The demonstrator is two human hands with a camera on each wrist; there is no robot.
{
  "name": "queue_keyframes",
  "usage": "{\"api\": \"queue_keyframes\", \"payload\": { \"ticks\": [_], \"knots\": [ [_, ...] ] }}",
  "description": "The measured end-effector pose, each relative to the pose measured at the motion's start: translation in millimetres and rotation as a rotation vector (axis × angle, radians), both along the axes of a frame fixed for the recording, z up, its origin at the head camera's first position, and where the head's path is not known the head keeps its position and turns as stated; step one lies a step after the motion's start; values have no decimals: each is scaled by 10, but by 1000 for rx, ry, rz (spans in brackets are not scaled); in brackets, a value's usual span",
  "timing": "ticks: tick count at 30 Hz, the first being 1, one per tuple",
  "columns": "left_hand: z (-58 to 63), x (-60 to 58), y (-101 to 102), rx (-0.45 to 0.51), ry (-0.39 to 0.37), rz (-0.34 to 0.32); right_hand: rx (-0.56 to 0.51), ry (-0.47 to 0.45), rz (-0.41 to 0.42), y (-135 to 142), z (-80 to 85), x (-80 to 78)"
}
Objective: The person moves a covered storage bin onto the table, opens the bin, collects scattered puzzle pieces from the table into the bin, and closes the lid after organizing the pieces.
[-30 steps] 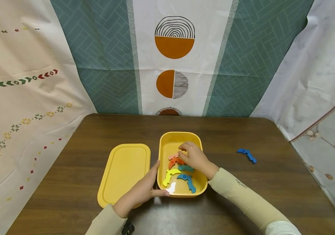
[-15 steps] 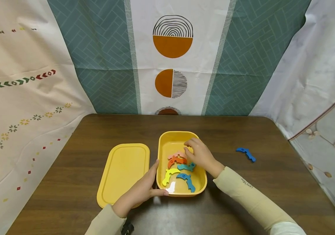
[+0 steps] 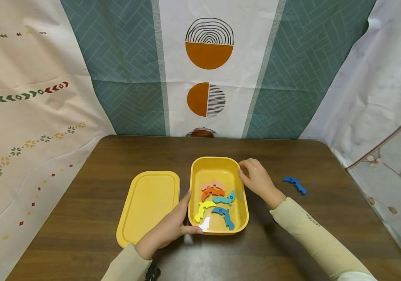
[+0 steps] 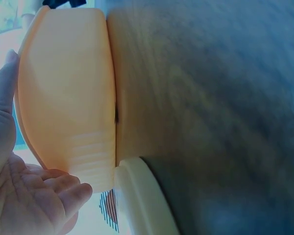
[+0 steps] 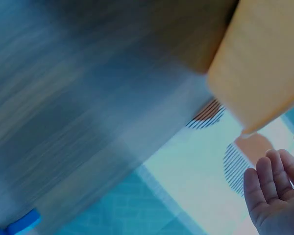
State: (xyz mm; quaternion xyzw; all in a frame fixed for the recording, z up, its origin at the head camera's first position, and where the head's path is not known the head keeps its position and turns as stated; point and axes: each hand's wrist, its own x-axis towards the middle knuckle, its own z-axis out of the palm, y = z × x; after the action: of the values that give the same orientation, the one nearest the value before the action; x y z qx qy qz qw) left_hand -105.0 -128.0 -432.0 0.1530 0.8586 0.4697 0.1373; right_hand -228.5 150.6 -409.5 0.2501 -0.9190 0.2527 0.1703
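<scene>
A yellow plastic box, without its lid on, stands on the table. My left hand grips its near left corner, thumb along the near side and fingers on the left wall; the left wrist view shows these fingers against it. Inside lie flat, curved toy pieces: pink, orange, teal, yellow and blue. My right hand, fingers loosely bent and holding nothing, is just outside the box's right rim. Further right lies a darker blue piece.
A yellow lid lies flat on the table left of the box, partly under my left forearm. Patterned cloth hangs behind the brown wooden table and along both sides.
My right hand has drawn out of the box to the right, over its rim, uncovering the teal and pink pieces. The left hand and the pieces have stayed in place.
</scene>
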Motion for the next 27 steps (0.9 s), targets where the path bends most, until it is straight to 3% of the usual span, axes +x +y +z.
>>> {"api": "queue_keyframes", "payload": {
  "ticks": [6,27],
  "knots": [
    [-1,-6,4,-5,-3,7,41,-73,-67,239,-12,-4],
    [-14,-18,23,-38,8,-4,104,-106,-220,762,-69,23]
  ]
}}
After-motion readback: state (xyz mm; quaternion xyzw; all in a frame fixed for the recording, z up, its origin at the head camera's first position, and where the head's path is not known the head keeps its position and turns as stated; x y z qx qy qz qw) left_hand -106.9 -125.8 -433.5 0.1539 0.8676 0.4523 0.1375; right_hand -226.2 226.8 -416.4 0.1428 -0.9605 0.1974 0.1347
